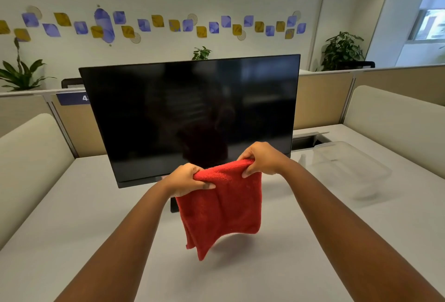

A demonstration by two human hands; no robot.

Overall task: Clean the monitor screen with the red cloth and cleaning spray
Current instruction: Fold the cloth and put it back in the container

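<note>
Red cloth (226,207) is fuzzy terry, bright red, folded over and hanging limp in the air above the desk (72,217), just in front of the monitor's (190,116) lower edge. Left hand (185,179) pinches its top left corner, right hand (261,159) pinches the top right. Screen is dark and glossy, showing a dim reflection of the cloth. Clear plastic bin (349,166) sits on the desk to the right.

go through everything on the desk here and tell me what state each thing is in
Monitor: upright, screen dark.
Red cloth: held up off the desk, hanging.
Left hand: gripping the cloth's top edge.
Right hand: gripping the cloth's top edge.
Clear plastic bin: on desk, looks empty.
</note>
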